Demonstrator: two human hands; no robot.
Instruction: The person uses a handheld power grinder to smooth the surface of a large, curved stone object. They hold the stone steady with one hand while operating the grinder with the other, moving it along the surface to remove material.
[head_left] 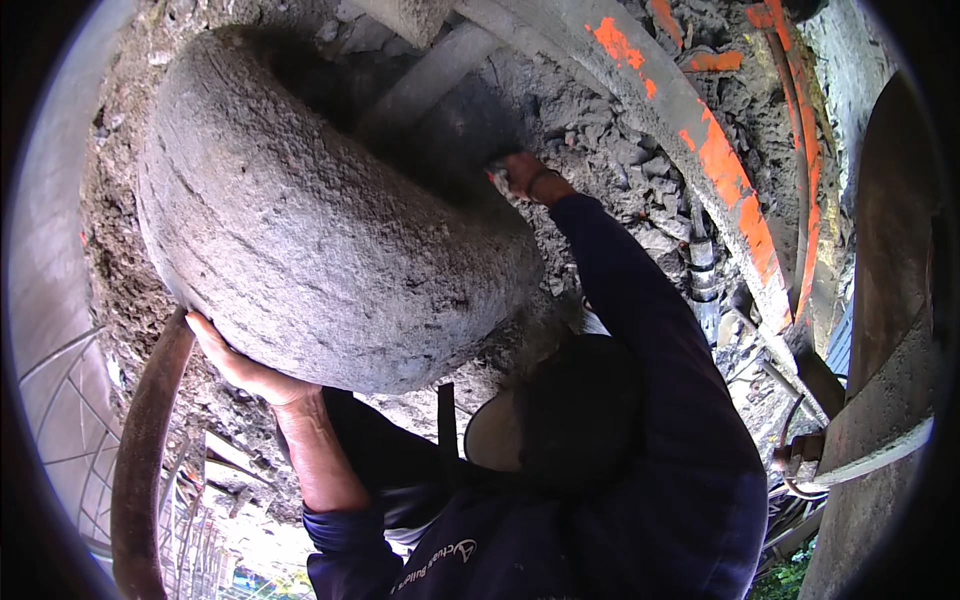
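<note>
A large, rounded, cement-crusted drum (300, 220), like that of a concrete mixer, fills the upper left, its dark mouth turned toward the upper right. Against its lower left outer side lies my left hand (250, 370), palm to the surface with the fingers stretched out. My right hand (525, 178) reaches to the mouth on the far side, fingers curled round something small with a reddish end that I cannot make out. Haze blurs the drum's inside, where a grey bar (430, 80) crosses the opening. A dark band circles my right wrist.
A curved grey frame bar with flaking orange paint (725, 165) arcs along the upper right. Rubble (630, 165) lies behind the drum. At the lower left rises a curved brown bar (150, 450). A dark rounded shape (585, 410), unclear in kind, sits between my arms.
</note>
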